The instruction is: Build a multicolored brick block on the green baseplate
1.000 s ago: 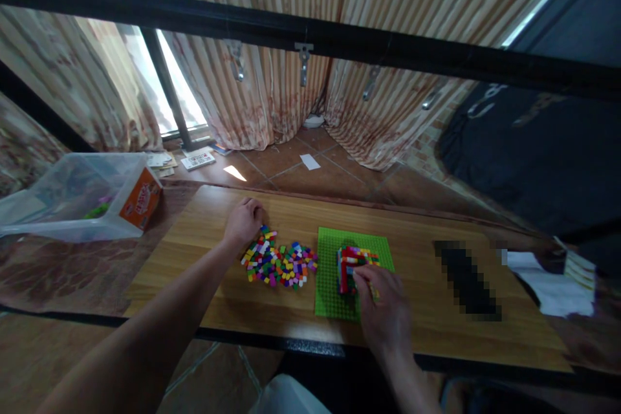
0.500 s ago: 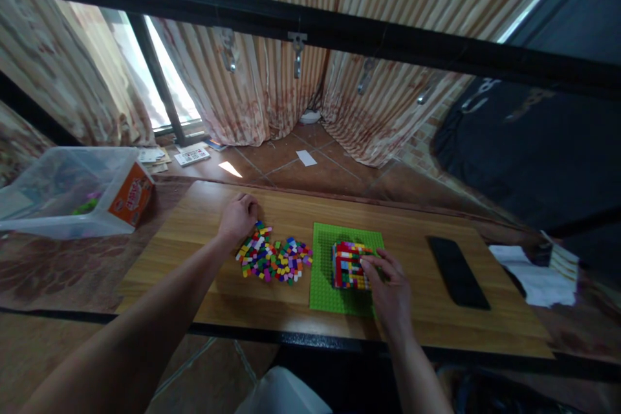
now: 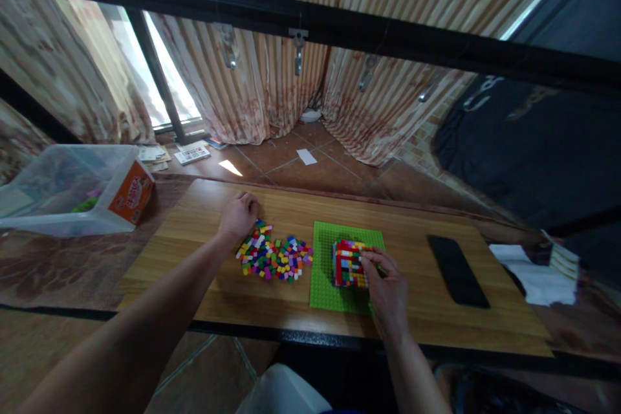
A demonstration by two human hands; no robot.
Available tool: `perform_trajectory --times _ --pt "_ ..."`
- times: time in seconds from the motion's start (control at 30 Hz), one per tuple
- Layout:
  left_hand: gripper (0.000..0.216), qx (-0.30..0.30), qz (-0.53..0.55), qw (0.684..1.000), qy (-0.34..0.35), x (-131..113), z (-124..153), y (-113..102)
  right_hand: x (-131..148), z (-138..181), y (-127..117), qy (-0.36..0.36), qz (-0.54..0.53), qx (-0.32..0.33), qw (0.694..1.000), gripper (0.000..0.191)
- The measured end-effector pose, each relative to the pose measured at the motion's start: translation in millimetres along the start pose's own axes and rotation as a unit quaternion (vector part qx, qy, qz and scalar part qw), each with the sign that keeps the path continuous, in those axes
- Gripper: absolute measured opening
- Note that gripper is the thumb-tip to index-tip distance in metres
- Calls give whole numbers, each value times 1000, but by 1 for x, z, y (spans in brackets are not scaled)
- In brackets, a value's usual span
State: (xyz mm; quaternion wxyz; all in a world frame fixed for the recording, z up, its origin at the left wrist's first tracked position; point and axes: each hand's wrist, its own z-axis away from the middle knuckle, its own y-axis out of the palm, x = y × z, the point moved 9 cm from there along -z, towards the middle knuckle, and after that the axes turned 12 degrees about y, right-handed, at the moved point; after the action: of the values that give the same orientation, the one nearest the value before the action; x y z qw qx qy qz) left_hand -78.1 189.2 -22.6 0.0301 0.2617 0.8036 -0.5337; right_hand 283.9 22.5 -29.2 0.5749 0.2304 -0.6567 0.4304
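A block built of multicoloured toy bricks [image 3: 347,264] stands on a green studded baseplate [image 3: 321,294]. My right hand [image 3: 389,288] is at the block's right side, thumb and fingers pinched together over its top; whatever lies between the fingertips is too small to make out. To the left of the baseplate, loose small bricks [image 3: 272,257] of many colours are spread in a pile. My left hand [image 3: 240,215] rests on the wooden table [image 3: 286,202] at the pile's far left edge, fingers curled in. Its palm is hidden, so I cannot see whether it holds anything.
A black phone-like slab [image 3: 458,272] lies on the table's right part. Left of the table is a clear plastic bin [image 3: 72,174] with an orange label. Crumpled white paper [image 3: 533,278] is at the right. A dark metal bar [image 3: 310,13] with hooks crosses above.
My right hand has shifted slightly left and its fingers have drawn closer over the brick block. The left hand keeps its place by the pile.
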Motion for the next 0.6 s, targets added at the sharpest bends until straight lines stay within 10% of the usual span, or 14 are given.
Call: perform_trajectory --times 0.6 --pt "20 5 -13 1000 -3 -1 1 -1 -6 0 2 31 -29 -44 998 21"
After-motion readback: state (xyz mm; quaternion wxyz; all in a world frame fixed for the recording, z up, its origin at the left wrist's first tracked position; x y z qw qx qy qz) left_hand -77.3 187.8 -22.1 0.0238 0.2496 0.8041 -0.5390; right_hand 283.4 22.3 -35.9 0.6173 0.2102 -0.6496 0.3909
